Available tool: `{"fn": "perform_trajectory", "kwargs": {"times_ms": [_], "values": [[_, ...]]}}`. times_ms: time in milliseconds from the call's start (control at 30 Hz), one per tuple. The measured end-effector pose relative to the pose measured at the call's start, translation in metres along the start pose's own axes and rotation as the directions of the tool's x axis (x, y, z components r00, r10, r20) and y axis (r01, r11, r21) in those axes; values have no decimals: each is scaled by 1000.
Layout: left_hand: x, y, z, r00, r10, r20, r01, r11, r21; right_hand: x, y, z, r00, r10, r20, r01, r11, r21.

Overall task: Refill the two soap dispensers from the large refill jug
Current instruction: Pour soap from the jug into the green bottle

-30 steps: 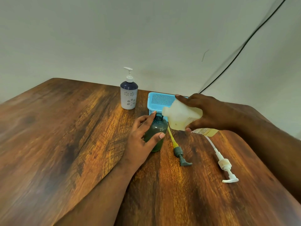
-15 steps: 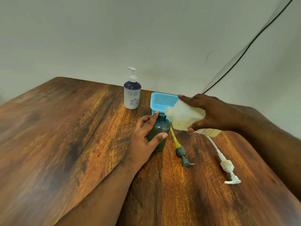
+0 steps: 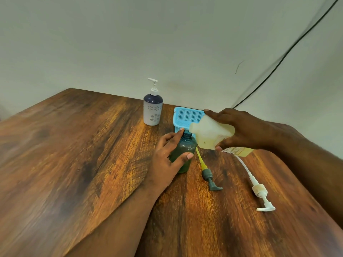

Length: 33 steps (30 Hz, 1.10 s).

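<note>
A dark green dispenser bottle [image 3: 184,148] stands upright on the wooden table [image 3: 74,164], its neck uncapped. My left hand [image 3: 167,162] wraps around its body. My right hand [image 3: 243,129] holds the pale refill jug [image 3: 209,134] tipped on its side, spout level with and just right of the green bottle's mouth. A second dispenser [image 3: 153,108], white with a dark blue top and its pump fitted, stands further back. The green bottle's grey pump [image 3: 208,175] with a yellow tube lies on the table. A white pump [image 3: 259,193] with a long tube lies to its right.
A light blue mesh basket [image 3: 187,115] sits behind the green bottle, against the wall. A black cable [image 3: 278,64] runs down the wall to the table's back edge. The table's right edge slopes off under my right forearm.
The view has shifted slightly. Both hands keep their hold, and the jug stays tipped at the green bottle's mouth.
</note>
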<state>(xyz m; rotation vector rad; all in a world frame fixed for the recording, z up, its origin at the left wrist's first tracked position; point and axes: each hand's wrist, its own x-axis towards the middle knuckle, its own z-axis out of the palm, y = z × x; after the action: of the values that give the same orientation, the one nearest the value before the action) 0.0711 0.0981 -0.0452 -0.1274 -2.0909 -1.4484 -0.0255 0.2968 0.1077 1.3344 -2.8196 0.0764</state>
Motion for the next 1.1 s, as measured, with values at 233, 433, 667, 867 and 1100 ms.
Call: {"fn": "perform_trajectory", "kwargs": {"times_ms": [233, 433, 667, 867, 1100], "values": [[0, -1, 1, 1000, -5, 1, 5, 1000, 10, 1, -3, -5, 1000, -7, 4, 7, 999, -47], [0, 0, 0, 1000, -5, 0, 5, 1000, 3, 0, -4, -4, 1000, -1, 7, 1, 999, -39], [1, -4, 2, 1000, -2, 4, 2, 1000, -3, 0, -5, -5, 1000, -6, 6, 7, 999, -42], [1, -2, 1, 1000, -10, 3, 10, 1000, -4, -1, -4, -5, 1000, -12, 1, 12, 998, -58], [1, 0, 1, 1000, -18, 8, 18, 1000, -9, -1, -5, -6, 1000, -8, 4, 9, 998, -63]]}}
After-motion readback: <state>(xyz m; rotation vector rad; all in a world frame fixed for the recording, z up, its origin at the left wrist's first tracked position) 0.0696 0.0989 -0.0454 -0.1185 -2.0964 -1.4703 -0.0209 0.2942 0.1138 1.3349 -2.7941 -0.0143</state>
